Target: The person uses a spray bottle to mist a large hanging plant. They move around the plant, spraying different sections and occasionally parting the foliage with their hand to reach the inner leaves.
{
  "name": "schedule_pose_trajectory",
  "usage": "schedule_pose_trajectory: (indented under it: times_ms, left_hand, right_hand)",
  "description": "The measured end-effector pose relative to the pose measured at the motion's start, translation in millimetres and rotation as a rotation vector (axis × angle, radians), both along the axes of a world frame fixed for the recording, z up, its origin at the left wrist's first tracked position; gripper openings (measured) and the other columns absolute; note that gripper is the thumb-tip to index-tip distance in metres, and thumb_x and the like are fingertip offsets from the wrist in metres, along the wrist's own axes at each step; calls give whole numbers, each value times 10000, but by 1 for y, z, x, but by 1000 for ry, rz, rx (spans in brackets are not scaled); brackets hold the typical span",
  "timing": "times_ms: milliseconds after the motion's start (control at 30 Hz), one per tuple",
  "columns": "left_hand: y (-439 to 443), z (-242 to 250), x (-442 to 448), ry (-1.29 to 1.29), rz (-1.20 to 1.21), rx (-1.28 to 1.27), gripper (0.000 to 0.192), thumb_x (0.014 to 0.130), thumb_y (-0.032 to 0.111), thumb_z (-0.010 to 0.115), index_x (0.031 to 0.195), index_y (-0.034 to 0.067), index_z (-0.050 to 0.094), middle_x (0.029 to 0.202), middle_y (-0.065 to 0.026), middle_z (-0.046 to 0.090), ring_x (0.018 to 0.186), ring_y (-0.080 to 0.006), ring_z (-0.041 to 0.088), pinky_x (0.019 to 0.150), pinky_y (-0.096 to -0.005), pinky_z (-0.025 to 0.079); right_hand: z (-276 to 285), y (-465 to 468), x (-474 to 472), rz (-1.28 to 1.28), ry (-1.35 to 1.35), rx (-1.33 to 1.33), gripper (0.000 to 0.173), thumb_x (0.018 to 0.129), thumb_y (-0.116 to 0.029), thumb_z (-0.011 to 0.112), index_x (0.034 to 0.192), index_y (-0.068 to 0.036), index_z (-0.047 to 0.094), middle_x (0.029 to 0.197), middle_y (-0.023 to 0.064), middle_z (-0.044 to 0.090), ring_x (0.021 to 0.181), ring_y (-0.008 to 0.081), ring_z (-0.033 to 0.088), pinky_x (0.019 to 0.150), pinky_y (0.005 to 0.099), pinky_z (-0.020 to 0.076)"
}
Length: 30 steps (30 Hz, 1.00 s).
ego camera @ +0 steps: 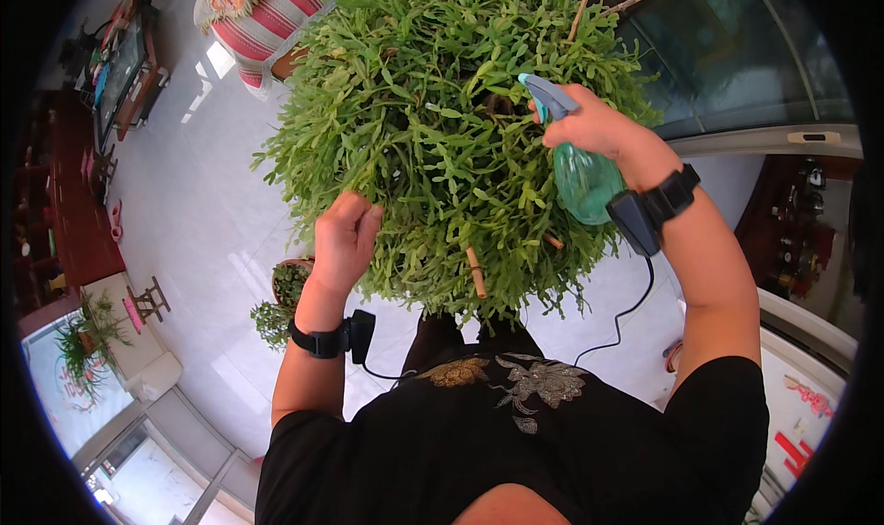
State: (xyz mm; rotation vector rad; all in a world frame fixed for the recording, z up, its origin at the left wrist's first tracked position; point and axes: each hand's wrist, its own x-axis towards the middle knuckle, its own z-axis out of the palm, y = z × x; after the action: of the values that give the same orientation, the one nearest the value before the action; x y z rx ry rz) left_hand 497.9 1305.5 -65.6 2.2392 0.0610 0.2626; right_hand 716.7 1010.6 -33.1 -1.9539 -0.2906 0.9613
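Observation:
A large bushy Christmas cactus (442, 159) with flat green segmented stems fills the space in front of me. My right hand (587, 124) grips a spray bottle (588, 183) over its right side. The bottle has a clear green body and a grey and turquoise trigger head (549, 97), whose nozzle points left and away from me over the leaves. My left hand (349, 238) is curled into a fist at the plant's near left edge, and nothing shows inside it. Several wooden sticks, one of them a near stick (476, 273), poke out of the foliage. The cactus's pot is hidden.
A smaller potted plant (290, 283) stands on the tiled floor (200, 200) beside my left forearm. Beyond the cactus is a seat with a striped cover (269, 27). Glass sliding doors (732, 48) rise at right. A small folding stool (146, 302) stands far left.

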Motion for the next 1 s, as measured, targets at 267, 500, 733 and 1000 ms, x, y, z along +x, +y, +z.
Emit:
schedule_pose_trajectory:
  times_ms: [267,500,733,1000]
  left_hand:
    - [-9,-2,-43,64,-16,-9,177,728,-61,674,753,10,514,760,-117,529,616,-306,533,558,-345,449]
    - [-7,-8,-53,-29,-15,70,127,737,-58,648,775,19,554,864,-104,600,705,-303,605,593,-348,494]
    - [-6,-4,-62,55,-22,36,161,731,-2,698,749,22,539,812,-95,576,663,-302,579,557,-358,470]
    - [-6,-5,-67,76,16,69,191,713,-5,708,732,30,521,778,-99,545,638,-311,561,534,-371,455]
  right_hand:
    - [-27,23,36,150,-71,-382,383,599,-84,719,947,8,590,877,107,598,780,235,570,695,362,455]
    - [-42,29,37,155,-146,-435,251,611,-72,702,826,-15,585,747,80,562,669,231,521,641,366,427]
    - [-37,36,41,175,-133,-473,291,597,-98,744,822,12,595,812,116,607,735,262,569,687,381,461]
    - [-26,45,35,134,-112,-461,325,604,-99,753,872,22,614,839,118,616,755,255,585,706,369,467]
